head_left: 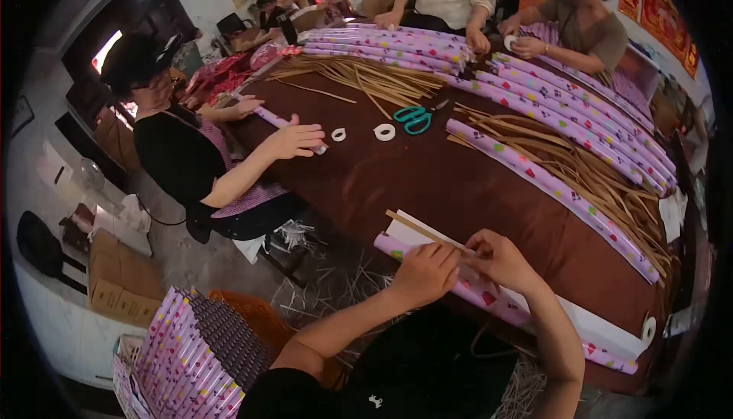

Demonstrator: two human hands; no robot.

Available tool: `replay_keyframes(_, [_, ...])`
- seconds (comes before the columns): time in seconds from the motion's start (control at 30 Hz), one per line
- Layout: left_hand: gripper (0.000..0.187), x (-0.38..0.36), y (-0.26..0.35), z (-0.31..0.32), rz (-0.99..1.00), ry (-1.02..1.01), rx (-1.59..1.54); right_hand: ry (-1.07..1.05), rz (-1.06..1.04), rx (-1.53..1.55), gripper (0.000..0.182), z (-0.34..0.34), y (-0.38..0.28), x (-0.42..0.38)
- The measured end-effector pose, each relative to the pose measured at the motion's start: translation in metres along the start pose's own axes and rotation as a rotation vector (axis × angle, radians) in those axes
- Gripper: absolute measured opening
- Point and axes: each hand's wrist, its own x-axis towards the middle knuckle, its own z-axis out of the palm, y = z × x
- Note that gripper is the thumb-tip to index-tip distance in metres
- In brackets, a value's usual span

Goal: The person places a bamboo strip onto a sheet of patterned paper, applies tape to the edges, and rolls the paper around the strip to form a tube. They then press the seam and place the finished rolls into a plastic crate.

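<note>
In front of me lies a partly unrolled sheet of wrapping paper (pixel 508 304), pink-purple with printed shapes outside and white inside. A flat tan strip (pixel 412 225) runs along the white side near its left end. My left hand (pixel 427 274) is closed, its fingers curled over the roll and the strip. Close beside it, my right hand (pixel 500 258) pinches with thumb and fingertips near the strip's inner end. What lies between those fingertips is too small to make out. A small white tape roll (pixel 648 331) stands at the paper's right end.
Across the brown table (pixel 366 182) lie green-handled scissors (pixel 413 119), a white tape ring (pixel 384 132), tan strips (pixel 565 152), a finished-looking roll (pixel 550 194) and stacked rolls (pixel 565 113). A co-worker (pixel 183 129) handles a roll at left; others stand behind. Bundled rolls (pixel 183 350) stand lower left.
</note>
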Motion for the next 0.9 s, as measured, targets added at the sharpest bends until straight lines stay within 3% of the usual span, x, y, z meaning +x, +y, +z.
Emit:
replay_keyframes(0.07, [0.030, -0.002, -0.003, 0.002, 0.012, 0.046, 0.020, -0.029, 0.084, 0.198, 0.023, -0.001, 0.000, -0.004])
replay_keyframes(0.17, [0.030, -0.004, -0.002, 0.005, 0.026, 0.062, 0.020, -0.072, 0.171, 0.253, 0.025, -0.006, -0.011, -0.016])
replay_keyframes(0.23, [0.030, 0.000, 0.001, 0.000, -0.027, -0.061, -0.001, -0.080, 0.201, 0.356, 0.028, -0.011, -0.019, -0.032])
replay_keyframes(0.3, [0.030, -0.001, -0.001, 0.007, -0.002, 0.014, 0.012, -0.031, 0.234, 0.345, 0.028, -0.017, -0.018, -0.054])
replay_keyframes(0.47, [0.030, 0.000, -0.001, 0.005, -0.005, -0.044, -0.004, 0.197, 0.310, 0.423, 0.026, -0.043, -0.001, -0.123])
replay_keyframes(0.53, [0.030, 0.001, -0.001, 0.004, 0.008, -0.053, -0.010, 0.293, 0.364, 0.359, 0.027, -0.045, 0.007, -0.144])
replay_keyframes(0.63, [0.030, -0.002, -0.004, 0.007, 0.022, -0.063, -0.003, 0.551, 0.261, -0.049, 0.033, -0.042, 0.033, -0.162])
replay_keyframes(0.73, [0.030, -0.001, -0.002, 0.005, 0.006, -0.091, 0.005, 0.658, 0.167, -0.147, 0.036, -0.038, 0.045, -0.158])
replay_keyframes(0.77, [0.030, -0.001, -0.002, 0.006, 0.019, -0.091, -0.006, 0.639, 0.400, -0.278, 0.039, -0.040, 0.037, -0.159])
replay_keyframes(0.9, [0.028, -0.002, -0.002, 0.005, 0.023, -0.077, 0.021, 0.729, 0.364, -0.391, 0.043, -0.037, 0.044, -0.150])
